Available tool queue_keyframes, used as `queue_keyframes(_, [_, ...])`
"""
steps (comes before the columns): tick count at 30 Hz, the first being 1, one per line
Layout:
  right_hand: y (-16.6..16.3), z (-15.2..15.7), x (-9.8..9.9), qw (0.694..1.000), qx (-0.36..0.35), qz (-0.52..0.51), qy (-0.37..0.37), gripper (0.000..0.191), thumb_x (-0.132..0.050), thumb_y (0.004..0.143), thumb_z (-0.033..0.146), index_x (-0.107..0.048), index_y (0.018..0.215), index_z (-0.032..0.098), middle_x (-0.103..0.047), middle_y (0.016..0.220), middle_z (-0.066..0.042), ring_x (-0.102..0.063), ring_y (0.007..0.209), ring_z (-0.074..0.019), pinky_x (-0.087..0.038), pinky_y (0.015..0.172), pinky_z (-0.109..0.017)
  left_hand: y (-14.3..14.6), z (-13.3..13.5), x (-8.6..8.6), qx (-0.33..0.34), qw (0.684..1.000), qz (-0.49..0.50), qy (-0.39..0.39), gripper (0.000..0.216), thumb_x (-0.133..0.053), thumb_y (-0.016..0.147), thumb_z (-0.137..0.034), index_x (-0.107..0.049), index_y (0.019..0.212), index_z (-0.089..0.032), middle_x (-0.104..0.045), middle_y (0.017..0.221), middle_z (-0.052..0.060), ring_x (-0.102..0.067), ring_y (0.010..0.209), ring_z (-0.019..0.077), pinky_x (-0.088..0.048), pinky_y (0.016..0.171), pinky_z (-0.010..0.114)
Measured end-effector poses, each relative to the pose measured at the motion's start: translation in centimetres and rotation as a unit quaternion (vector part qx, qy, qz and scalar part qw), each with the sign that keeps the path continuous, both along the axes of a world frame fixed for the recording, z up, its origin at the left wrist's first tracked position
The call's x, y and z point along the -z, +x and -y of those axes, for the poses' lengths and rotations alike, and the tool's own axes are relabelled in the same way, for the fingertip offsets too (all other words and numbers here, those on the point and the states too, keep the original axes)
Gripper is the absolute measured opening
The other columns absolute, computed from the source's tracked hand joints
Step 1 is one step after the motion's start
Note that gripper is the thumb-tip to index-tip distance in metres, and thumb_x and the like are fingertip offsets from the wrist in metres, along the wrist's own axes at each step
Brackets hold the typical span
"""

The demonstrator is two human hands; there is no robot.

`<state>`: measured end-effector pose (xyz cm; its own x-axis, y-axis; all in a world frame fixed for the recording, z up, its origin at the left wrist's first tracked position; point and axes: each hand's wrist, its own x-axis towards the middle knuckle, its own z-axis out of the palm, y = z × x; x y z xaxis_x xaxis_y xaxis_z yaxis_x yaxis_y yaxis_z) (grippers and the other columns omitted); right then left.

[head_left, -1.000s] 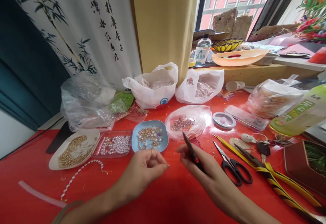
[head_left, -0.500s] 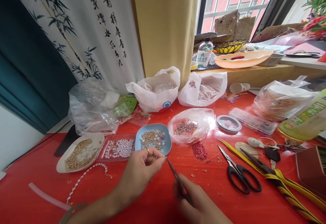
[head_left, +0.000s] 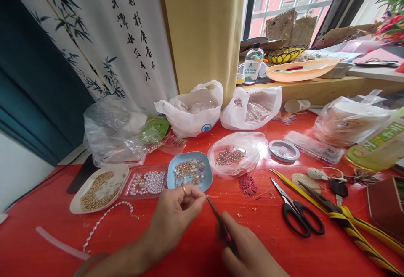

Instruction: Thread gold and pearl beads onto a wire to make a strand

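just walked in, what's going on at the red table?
A person works with both hands at a red table strewn with bead containers. The left hand pinches a tiny piece, too small to identify. The right hand holds a thin tool with its tip at that piece. A blue dish of beads sits just behind; scissors lie untouched to the right.

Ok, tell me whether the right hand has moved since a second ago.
Yes. The right hand has drawn back toward the person and leftward, away from the black scissors; its thin tool now meets the fingertips of the left hand.
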<state>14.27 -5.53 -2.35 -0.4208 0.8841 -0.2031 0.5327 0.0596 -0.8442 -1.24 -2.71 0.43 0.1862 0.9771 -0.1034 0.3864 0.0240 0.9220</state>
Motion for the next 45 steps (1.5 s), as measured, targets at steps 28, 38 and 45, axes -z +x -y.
queue_keyframes(28, [0.3, -0.2, 1.4, 0.994, -0.021, 0.031, 0.103, 0.021, -0.035, 0.065, 0.001, -0.043, 0.074, 0.018, -0.055, 0.066, 0.0, -0.049, 0.056, -0.0127, -0.033, 0.052, -0.022, -0.1, 1.1, -0.4, -0.011, 0.998, -0.03, 0.062, 0.022, -0.048, 0.073, -0.03, -0.062, 0.067, -0.015, -0.038, 0.045, -0.003, -0.03, 0.042, 0.0079, -0.026, 0.041, 0.021])
queue_keyframes(38, [0.7, -0.3, 0.6, 0.99, -0.03, 0.034, 0.137, 0.02, -0.034, 0.067, 0.003, -0.045, 0.074, 0.018, -0.056, 0.063, -0.001, -0.05, 0.055, -0.0127, -0.033, 0.051, -0.022, -0.2, 0.6, -1.1, -0.011, 0.996, 0.078, -0.035, 0.02, -0.052, 0.071, -0.031, -0.063, 0.076, -0.016, -0.036, 0.045, -0.006, -0.03, 0.041, 0.0062, -0.026, 0.04, 0.018])
queue_keyframes(45, [0.8, -0.5, 0.3, 0.99, -0.039, 0.035, 0.133, 0.02, -0.036, 0.066, 0.004, -0.046, 0.074, 0.018, -0.055, 0.063, 0.0, -0.048, 0.055, -0.0124, -0.032, 0.051, -0.023, -0.6, -0.2, -1.1, 0.017, 0.994, 0.103, -0.026, 0.015, -0.057, 0.069, -0.027, -0.065, 0.075, -0.016, -0.057, 0.065, 0.001, -0.046, 0.054, 0.0089, -0.037, 0.048, 0.019])
